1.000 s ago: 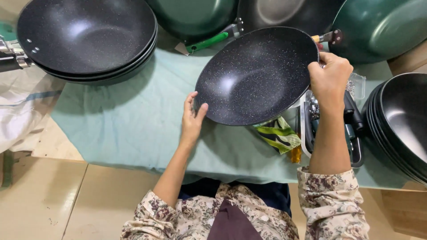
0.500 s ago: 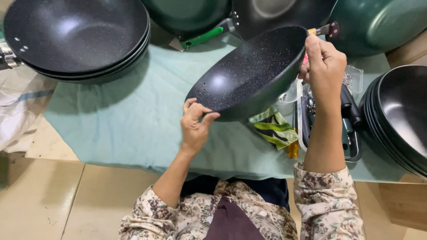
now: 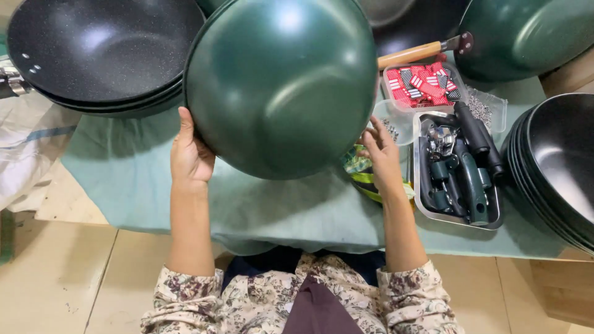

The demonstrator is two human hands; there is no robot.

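Several dark speckled woks point(image 3: 93, 52) sit nested in a stack at the far left of the table, on a pale green cloth point(image 3: 117, 185) that covers the worktop; a crumpled white sheet point(image 3: 25, 148) hangs off the left edge, and below it the floor is pale beige tile point(image 3: 62, 272). The left hand point(image 3: 189, 154) presses flat against the lower left rim of a green wok point(image 3: 281, 86), thumb up along the edge, fingers together behind the rim. This wok is held up above the cloth with its rounded green underside facing the camera, tilted toward the person. The right hand point(image 3: 383, 158) supports the lower right edge, its fingers spread apart and touching the rim from beneath. Just behind that hand lies a green and yellow packet point(image 3: 365, 176). Further right a steel tray point(image 3: 458, 219) holds dark green handles and metal fittings, with a clear box of red and black pieces point(image 3: 424, 83) beyond it and a wooden-handled tool point(image 3: 421, 52) above. Another green wok point(image 3: 526, 34) fills the top right corner, and a stack of black woks point(image 3: 557, 167) stands at the right edge.
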